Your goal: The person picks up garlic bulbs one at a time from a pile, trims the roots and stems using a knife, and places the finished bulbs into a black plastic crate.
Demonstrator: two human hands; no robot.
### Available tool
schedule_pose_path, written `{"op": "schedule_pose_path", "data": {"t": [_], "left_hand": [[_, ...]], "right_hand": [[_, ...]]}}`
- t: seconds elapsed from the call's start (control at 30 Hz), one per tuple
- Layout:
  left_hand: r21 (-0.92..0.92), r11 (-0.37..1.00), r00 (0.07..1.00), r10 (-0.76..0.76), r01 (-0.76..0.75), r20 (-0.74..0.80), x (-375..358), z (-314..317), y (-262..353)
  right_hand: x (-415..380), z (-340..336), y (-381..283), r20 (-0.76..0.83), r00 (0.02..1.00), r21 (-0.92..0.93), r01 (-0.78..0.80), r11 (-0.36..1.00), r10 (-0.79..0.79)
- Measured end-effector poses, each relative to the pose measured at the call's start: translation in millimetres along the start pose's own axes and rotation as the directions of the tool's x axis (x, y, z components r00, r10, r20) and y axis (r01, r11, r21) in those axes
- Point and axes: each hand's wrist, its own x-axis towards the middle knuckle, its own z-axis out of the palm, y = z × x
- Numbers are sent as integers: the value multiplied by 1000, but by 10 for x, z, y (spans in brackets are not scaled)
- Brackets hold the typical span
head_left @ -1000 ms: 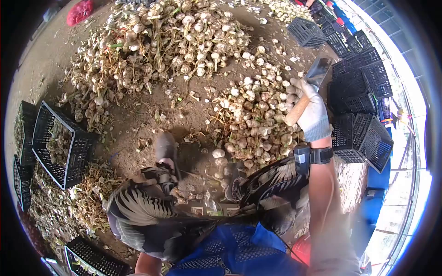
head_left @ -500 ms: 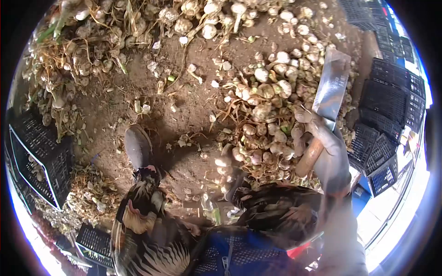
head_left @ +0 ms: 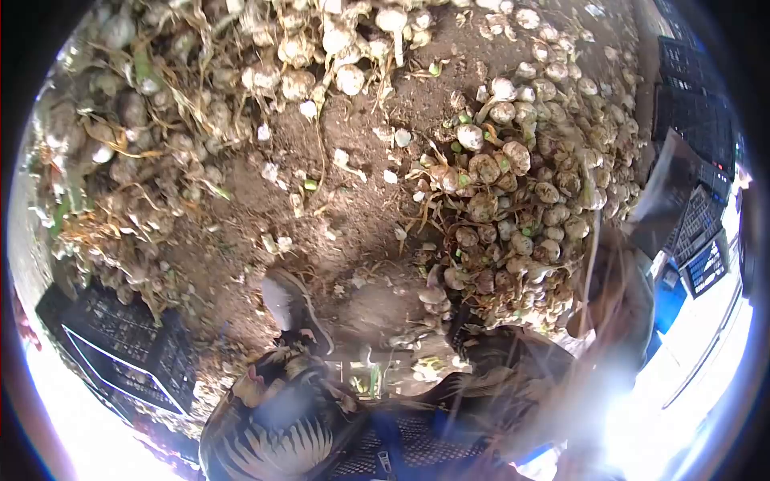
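Note:
My right hand [head_left: 622,284], smeared by motion, is closed round the handle of a broad-bladed machete [head_left: 664,192]. The blade points up and to the right, past the edge of a heap of trimmed garlic bulbs [head_left: 521,208]. This heap lies on the ground just left of the hand, with some dry stems and roots among it. A thin pale strand, blurred, hangs near the hand. My left hand does not show.
Untrimmed garlic with long stalks [head_left: 160,120] covers the upper left ground. Black plastic crates stand at the lower left [head_left: 120,353] and the right [head_left: 694,120]. My shoe [head_left: 281,301] rests on bare dirt [head_left: 353,232] strewn with cut stem scraps.
My right hand and the machete have moved right and a little down, away from over the garlic heap. The view has shifted, so the ground and crates sit differently in it.

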Motion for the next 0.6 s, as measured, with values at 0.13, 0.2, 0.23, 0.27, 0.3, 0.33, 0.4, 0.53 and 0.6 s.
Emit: {"op": "schedule_pose_path", "data": {"t": [0.13, 0.2, 0.23, 0.27, 0.3, 0.33, 0.4, 0.53, 0.6], "left_hand": [[3, 998, 998, 57, -57, 29, 148, -181, -6], [4, 996, 995, 85, -85, 56, 235, -228, -52], [5, 995, 993, 100, -101, 67, 270, -251, -82], [4, 993, 990, 116, -117, 79, 324, -270, -117], [2, 992, 987, 129, -130, 91, 374, -307, -156], [-7, 990, 985, 143, -143, 101, 420, -342, -195], [-27, 986, 979, 169, -167, 116, 491, -399, -299], [-63, 973, 964, 227, -220, 141, 597, -520, -397], [-85, 966, 956, 253, -243, 146, 637, -667, -358]], "right_hand": [[-518, -124, -56, -319, 945, 293, 24, 956, 74], [-790, -235, -85, -309, 951, 420, 120, 900, 18], [-950, -281, -104, -280, 960, 533, 178, 827, -26], [-1098, -248, -121, -404, 911, 373, 244, 895, -80], [-1222, -256, -127, -416, 903, 360, 274, 892, -110], [-1334, -267, -126, -368, 925, 413, 255, 874, -95], [-1630, -210, -155, -260, 945, 376, 289, 880, -199], [-2148, -75, -196, -315, 930, 535, 339, 773, -190], [-2469, -185, -244, -343, 918, 579, 375, 724, -201]]}}
